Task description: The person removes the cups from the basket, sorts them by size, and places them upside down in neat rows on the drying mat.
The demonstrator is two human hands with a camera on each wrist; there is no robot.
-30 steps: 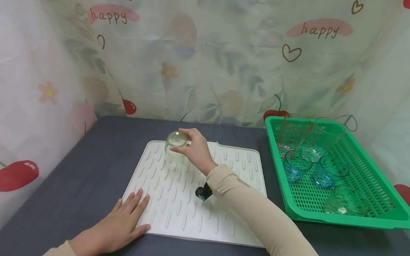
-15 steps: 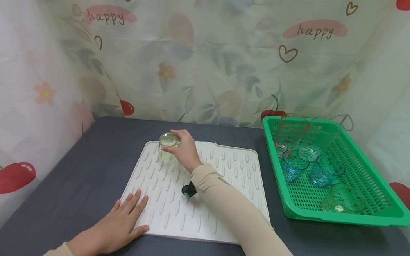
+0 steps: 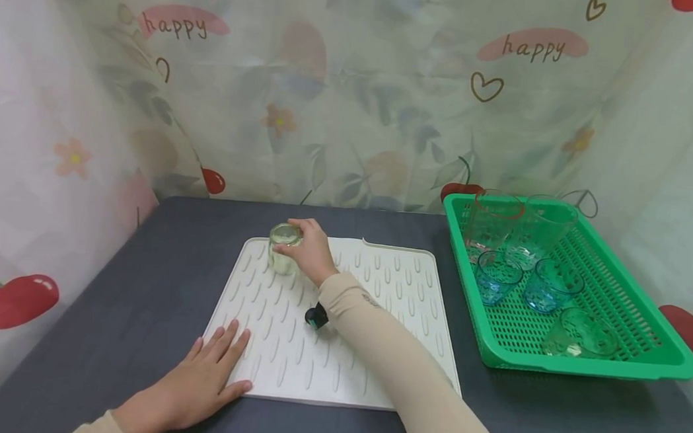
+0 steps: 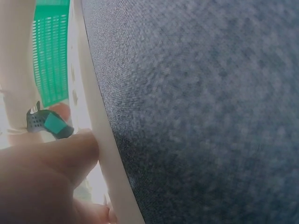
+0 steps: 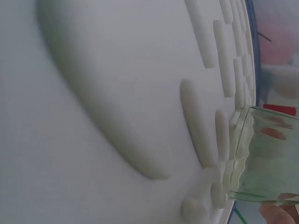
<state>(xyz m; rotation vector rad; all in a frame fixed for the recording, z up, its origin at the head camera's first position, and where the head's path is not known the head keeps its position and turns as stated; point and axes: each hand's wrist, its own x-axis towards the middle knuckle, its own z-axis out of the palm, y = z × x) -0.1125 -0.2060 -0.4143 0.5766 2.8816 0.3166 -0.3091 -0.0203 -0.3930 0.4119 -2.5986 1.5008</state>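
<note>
The right hand [image 3: 311, 251] pinched the glass [image 3: 280, 264] by its sides at the far left corner of the white mat [image 3: 295, 380], likely to keep it steady, while the left hand [image 3: 203, 378] lay flat on the near left corner, maybe to stop the mat sliding.

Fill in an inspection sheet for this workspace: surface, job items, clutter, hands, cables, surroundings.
Surface: dark table under a white ridged mat.
Job items: pale green glass, apparently mouth down, near the mat's far left corner; green basket on the right, holding a red-rimmed glass, a tall clear glass, two blue glasses and a low clear glass.
Clutter: nothing seen.
Left hand: fingers spread on the mat's near left corner.
Right hand: grips the pale green glass.
Cables: nothing seen.
Surroundings: printed cloth behind and at both sides.
</note>
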